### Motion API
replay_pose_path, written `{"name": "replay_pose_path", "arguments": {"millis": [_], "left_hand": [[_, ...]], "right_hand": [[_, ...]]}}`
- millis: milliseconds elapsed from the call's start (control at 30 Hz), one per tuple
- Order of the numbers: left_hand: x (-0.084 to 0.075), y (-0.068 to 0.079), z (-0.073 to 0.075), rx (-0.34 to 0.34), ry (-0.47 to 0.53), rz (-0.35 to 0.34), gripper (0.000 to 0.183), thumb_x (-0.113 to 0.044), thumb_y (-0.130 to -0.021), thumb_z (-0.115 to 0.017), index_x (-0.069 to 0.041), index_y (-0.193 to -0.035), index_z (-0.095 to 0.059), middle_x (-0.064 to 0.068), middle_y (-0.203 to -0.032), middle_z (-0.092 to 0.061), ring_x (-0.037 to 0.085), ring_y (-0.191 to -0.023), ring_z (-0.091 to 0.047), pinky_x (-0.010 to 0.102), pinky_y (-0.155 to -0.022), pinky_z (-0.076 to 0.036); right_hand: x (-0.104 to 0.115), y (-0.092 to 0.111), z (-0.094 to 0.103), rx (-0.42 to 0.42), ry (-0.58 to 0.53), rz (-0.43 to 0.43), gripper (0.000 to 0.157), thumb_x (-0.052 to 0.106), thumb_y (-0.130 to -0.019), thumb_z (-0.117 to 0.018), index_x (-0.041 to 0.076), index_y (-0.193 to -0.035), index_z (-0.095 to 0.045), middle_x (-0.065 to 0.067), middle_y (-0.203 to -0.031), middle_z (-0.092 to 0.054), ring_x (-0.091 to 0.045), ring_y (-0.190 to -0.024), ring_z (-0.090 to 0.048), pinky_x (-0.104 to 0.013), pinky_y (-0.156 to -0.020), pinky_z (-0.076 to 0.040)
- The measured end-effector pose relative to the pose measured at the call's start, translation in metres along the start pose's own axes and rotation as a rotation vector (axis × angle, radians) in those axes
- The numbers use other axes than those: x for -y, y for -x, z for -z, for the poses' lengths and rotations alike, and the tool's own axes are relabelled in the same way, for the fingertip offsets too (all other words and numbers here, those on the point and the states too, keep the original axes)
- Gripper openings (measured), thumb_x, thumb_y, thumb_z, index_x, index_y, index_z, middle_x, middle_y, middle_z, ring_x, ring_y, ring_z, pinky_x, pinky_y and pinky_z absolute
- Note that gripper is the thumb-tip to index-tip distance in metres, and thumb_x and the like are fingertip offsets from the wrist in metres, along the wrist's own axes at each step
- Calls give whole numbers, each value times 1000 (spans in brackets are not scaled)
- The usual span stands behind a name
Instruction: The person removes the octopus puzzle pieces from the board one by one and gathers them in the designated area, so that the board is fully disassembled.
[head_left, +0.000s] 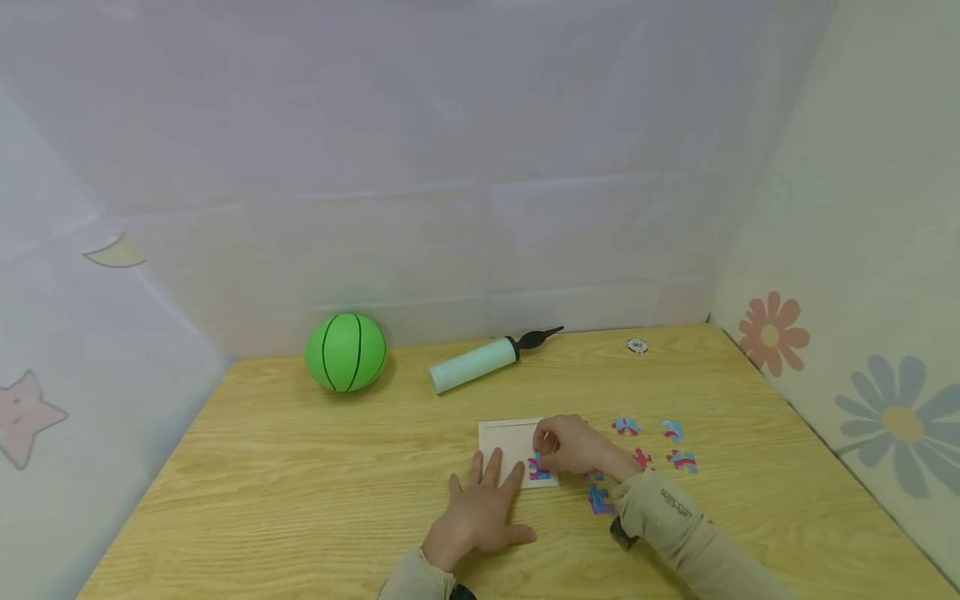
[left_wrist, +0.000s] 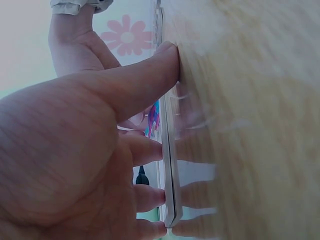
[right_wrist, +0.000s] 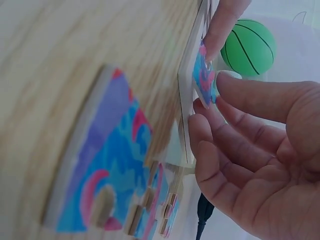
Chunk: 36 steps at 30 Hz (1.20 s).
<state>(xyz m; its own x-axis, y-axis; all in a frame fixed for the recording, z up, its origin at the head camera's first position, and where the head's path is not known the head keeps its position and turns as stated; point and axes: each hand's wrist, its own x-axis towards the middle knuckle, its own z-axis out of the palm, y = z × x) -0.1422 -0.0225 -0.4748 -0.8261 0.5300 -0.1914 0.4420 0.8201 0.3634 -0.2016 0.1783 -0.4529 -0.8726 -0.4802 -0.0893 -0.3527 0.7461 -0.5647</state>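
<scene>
In the head view, a shallow white puzzle tray (head_left: pixel 510 437) lies on the wooden table. My left hand (head_left: pixel 480 510) spreads its fingers over the tray's near left edge; the thumb touches the tabletop in the left wrist view. At the tray's right side my right hand (head_left: pixel 576 446) pinches a blue and pink puzzle piece (right_wrist: pixel 203 75) between thumb and fingers. One left fingertip reaches that piece in the right wrist view. Several loose puzzle pieces (head_left: pixel 599 499) lie right of the tray, some partly hidden by the right arm.
A green ball (head_left: pixel 346 352) sits at the back left. Beside it lies a pale blue hand pump (head_left: pixel 476 364) with a black nozzle. A round white chip (head_left: pixel 637 345) is near the back right edge. Cloth walls (head_left: pixel 480 167) enclose the table's back and sides.
</scene>
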Motion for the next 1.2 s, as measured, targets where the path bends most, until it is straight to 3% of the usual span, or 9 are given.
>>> {"name": "replay_pose_path", "arguments": {"millis": [333,600,867,967,1200], "left_hand": [[3,-1,-5,-2,17,6,89,-61,-81,-64,-15,-150,-34,22,-156,-18,48,-141,-12,75,-98,-19],[3,-3,-4,0,27,-2,89,-61,-81,-64,-14,-150,-33,22,-156,-17,48,-141,-11,75,-98,-19],[2,-2,-4,-5,29,-3,89,-60,-80,-65,-14,-150,-33,23,-156,-18,48,-141,-12,75,-98,-19],[3,-2,-4,-4,31,-5,89,-60,-81,-65,-14,-150,-33,23,-156,-17,48,-141,-12,75,-98,-19],[3,-3,-4,1,31,-12,89,-60,-81,-64,-14,-150,-33,23,-156,-16,48,-141,-11,76,-98,-19]], "right_hand": [[1,0,-3,-41,-101,95,11,1,-84,-69,7,-89,-62,2,-79,-62,-10,-73,-58,-26,-67,-50],[-9,11,10,-70,-180,106,7,6,-85,-68,8,-90,-64,4,-83,-61,-11,-78,-59,-27,-74,-52],[-29,41,29,-78,-286,85,11,10,-89,-67,4,-97,-64,-2,-88,-61,-15,-81,-59,-28,-72,-53],[-36,54,39,-104,-275,69,11,12,-89,-68,6,-98,-65,-2,-90,-61,-15,-82,-60,-27,-73,-53],[-55,92,61,-99,-356,-18,20,10,-92,-64,-5,-105,-60,-13,-94,-58,-24,-76,-64,-38,-66,-56]]}}
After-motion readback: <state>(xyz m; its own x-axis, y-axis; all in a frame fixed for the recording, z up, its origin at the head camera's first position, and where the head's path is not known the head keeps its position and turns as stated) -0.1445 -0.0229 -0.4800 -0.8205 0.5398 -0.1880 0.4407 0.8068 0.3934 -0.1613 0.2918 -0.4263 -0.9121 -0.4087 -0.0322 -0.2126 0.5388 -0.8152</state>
